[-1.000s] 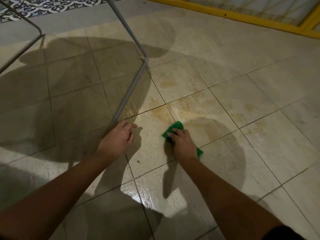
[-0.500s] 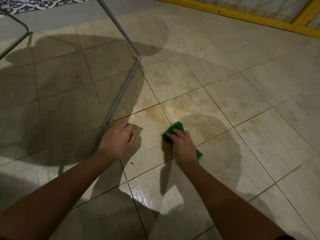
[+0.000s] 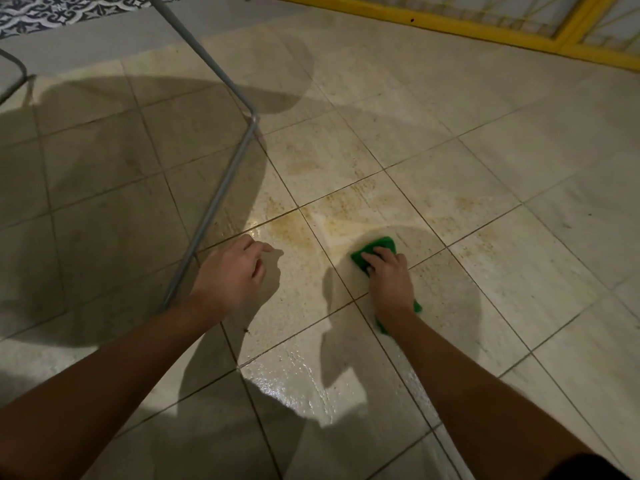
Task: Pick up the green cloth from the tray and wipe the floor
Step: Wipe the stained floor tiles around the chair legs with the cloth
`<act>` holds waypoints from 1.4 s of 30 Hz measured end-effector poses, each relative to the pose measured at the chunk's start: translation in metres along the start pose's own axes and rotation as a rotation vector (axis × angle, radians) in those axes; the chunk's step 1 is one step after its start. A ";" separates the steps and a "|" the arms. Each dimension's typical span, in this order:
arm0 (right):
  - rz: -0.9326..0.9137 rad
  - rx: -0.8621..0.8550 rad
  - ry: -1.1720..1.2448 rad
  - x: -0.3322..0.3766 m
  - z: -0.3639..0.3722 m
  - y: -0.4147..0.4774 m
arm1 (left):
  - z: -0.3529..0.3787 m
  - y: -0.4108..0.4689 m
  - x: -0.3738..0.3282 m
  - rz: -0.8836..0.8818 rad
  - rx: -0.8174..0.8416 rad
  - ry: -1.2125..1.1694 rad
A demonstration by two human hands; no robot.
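The green cloth [image 3: 378, 247] lies flat on the beige tiled floor [image 3: 485, 188], over a brownish stain near a grout line. My right hand [image 3: 389, 278] rests on top of it, pressing it down with bent fingers gripping its far part; the cloth's ends stick out beyond my fingertips and beside my wrist. My left hand [image 3: 232, 273] is braced on the floor to the left, fingers loosely curled, holding nothing. No tray is in view.
A grey metal frame leg [image 3: 221, 188] slants down to the floor just left of my left hand. A yellow frame [image 3: 450, 27] runs along the far edge. The tile near me shows a wet sheen [image 3: 298, 379]. Brown stains [image 3: 349, 206] spread beyond the cloth.
My right hand has slid the green cloth a little to the right across the stained tile. My left hand stays braced on the floor.
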State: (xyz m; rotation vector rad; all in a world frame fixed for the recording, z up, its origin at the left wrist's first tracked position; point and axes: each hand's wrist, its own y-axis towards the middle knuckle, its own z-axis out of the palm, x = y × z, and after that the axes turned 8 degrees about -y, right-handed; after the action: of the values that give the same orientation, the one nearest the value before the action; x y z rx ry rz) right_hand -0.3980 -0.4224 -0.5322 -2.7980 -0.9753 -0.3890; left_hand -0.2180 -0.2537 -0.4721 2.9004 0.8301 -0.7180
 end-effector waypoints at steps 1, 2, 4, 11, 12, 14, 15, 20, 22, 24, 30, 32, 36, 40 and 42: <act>-0.024 0.014 0.020 0.007 0.001 0.000 | 0.000 0.003 -0.002 -0.003 -0.007 -0.003; -0.068 0.032 0.035 0.009 0.002 -0.002 | 0.001 0.006 -0.005 -0.007 -0.011 -0.007; -0.191 0.090 0.041 0.003 0.000 -0.015 | 0.004 0.012 -0.011 -0.008 -0.009 -0.009; -0.081 0.085 -0.060 -0.076 -0.028 -0.034 | 0.014 0.022 -0.023 0.034 -0.014 -0.041; -0.006 0.037 -0.035 -0.078 -0.028 -0.026 | 0.014 0.022 -0.023 0.038 -0.015 -0.044; 0.116 -0.024 -0.013 -0.069 -0.025 -0.010 | 0.014 0.022 -0.023 0.039 -0.014 -0.042; 0.159 -0.026 -0.017 -0.059 -0.022 -0.005 | 0.014 0.022 -0.022 0.036 -0.012 -0.041; -0.028 0.025 0.002 -0.020 -0.008 -0.012 | 0.015 0.025 -0.025 0.018 0.001 -0.037; -0.194 0.070 -0.039 -0.029 -0.011 -0.030 | 0.016 0.026 -0.031 0.004 0.006 -0.049; -0.288 0.061 -0.110 -0.052 -0.016 -0.050 | 0.019 0.028 -0.036 -0.006 0.006 -0.067; 0.139 0.014 -0.004 -0.085 -0.030 -0.027 | 0.019 0.029 -0.044 0.034 0.015 -0.060; 0.232 0.021 0.015 -0.060 -0.027 -0.009 | 0.017 0.029 -0.046 0.042 0.007 -0.064; 0.036 0.143 0.025 -0.007 -0.015 -0.011 | 0.014 0.029 -0.052 -0.012 -0.005 -0.089; -0.168 0.239 0.031 -0.005 -0.017 -0.046 | 0.018 0.022 -0.065 -0.008 0.045 -0.069; -0.207 0.272 -0.024 -0.024 -0.021 -0.062 | 0.018 0.021 -0.073 0.009 0.045 -0.095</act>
State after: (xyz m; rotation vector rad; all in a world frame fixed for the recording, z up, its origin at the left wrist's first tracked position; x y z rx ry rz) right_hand -0.4592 -0.3929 -0.5156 -2.4730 -1.2272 -0.2273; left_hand -0.2697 -0.3100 -0.4572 2.8806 0.7999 -0.8764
